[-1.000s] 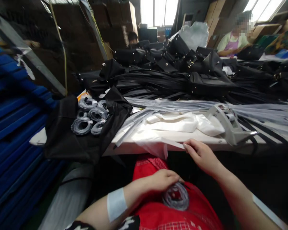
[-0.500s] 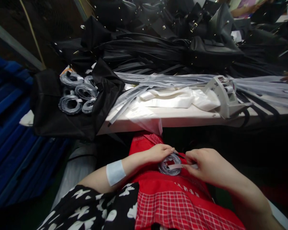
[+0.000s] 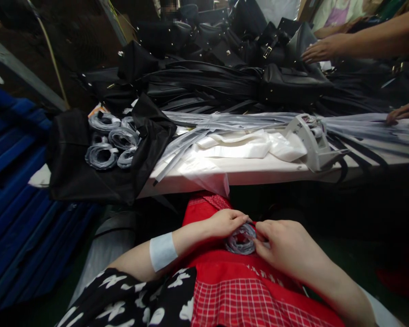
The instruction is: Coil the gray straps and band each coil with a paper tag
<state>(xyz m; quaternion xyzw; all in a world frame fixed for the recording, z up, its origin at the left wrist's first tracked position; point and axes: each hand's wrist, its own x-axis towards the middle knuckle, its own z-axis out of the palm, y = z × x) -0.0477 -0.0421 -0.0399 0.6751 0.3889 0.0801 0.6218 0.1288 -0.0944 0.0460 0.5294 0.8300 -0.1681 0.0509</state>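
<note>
In the head view, a white table [image 3: 259, 172] crosses mid-frame, black bags [image 3: 293, 84] heaped behind it. At lower centre, against a red apron [image 3: 231, 295], the left hand [image 3: 227, 222] grips a grey coil's [image 3: 240, 249] top edge; the right hand [image 3: 281, 240] pinches its right side.

Single head-worn view from above wearer's lap, facing forward, pitched down. Nearest lens: floral top [image 3: 132, 299] at 7 o'clock, red apron [image 3: 245, 293] at 6. Left hand [image 3: 227, 223] at 5, right hand [image 3: 284, 241] at 4, both close. Surface [image 3: 269, 174] farther out, crossing mid-view; black bags [image 3: 286, 84] beyond, toward 12 to 1. Wide framing reaches blue stack [image 3: 17, 172] at 9.
</note>
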